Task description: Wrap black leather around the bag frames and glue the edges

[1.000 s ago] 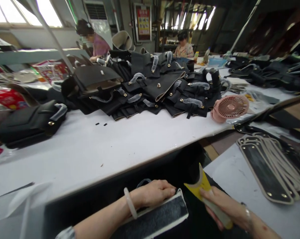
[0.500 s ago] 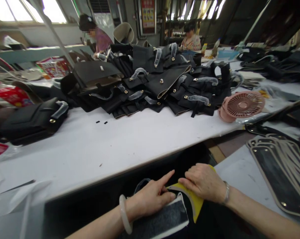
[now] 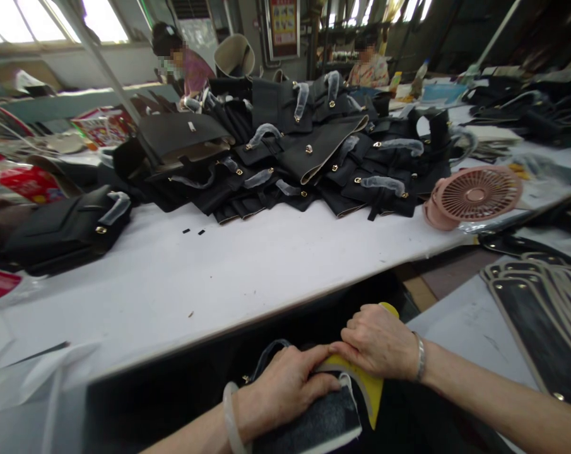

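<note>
My right hand [image 3: 382,340] is closed around a yellow crescent-shaped piece [image 3: 371,388] with a greyish inner edge. Its curve sits against the end of a black bag part [image 3: 325,419] with whitish edges, low in front of me. My left hand [image 3: 285,384] grips this bag part, thumb lying on its end near the raised pale edge. The left index finger stretches along the top of the yellow piece, its tip meeting my right thumb. A plastic-wrapped handle [image 3: 269,356] shows behind my left hand. The underside of the bag part is hidden in shadow.
A white table [image 3: 171,271] carries a heap of black bags [image 3: 285,145] and another black bag [image 3: 67,230] at left. A pink fan [image 3: 477,195] stands at right, above stacked black strips [image 3: 535,315] with pale edges. Two people [image 3: 195,69] work in the background.
My left index finger has come down from pointing outward onto the yellow piece. My right hand has shifted slightly left, closer to the left hand. The camera view has turned slightly left.
</note>
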A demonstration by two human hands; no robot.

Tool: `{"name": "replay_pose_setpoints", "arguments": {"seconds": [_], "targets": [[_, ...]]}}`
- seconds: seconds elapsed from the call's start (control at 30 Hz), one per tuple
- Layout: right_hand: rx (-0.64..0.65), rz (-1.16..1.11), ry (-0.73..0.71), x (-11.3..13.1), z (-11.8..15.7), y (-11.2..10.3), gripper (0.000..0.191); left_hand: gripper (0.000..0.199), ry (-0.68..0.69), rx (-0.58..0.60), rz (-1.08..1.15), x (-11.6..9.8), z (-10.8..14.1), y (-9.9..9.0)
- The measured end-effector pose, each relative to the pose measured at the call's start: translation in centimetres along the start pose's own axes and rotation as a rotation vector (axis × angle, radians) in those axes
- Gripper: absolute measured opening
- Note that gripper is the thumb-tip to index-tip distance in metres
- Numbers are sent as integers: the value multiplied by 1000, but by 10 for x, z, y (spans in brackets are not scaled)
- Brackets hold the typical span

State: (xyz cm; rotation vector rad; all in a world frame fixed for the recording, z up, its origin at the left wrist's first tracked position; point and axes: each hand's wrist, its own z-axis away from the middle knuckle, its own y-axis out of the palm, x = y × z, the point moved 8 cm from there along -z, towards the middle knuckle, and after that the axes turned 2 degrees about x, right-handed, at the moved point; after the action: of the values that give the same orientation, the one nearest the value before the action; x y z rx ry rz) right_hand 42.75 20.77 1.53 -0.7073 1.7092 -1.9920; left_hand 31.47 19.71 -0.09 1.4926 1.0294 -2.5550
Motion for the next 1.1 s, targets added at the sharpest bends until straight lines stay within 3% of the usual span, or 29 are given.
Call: {"name": "replay_pose_setpoints", "arguments": {"seconds": [0.4,1.1], "targets": [[68,29,59,5,0,7,60,37,40,33,-364,-9,2,15],[102,-23,422,19,30,27,66,46,141,-19,-357,-10,1,19]]}}
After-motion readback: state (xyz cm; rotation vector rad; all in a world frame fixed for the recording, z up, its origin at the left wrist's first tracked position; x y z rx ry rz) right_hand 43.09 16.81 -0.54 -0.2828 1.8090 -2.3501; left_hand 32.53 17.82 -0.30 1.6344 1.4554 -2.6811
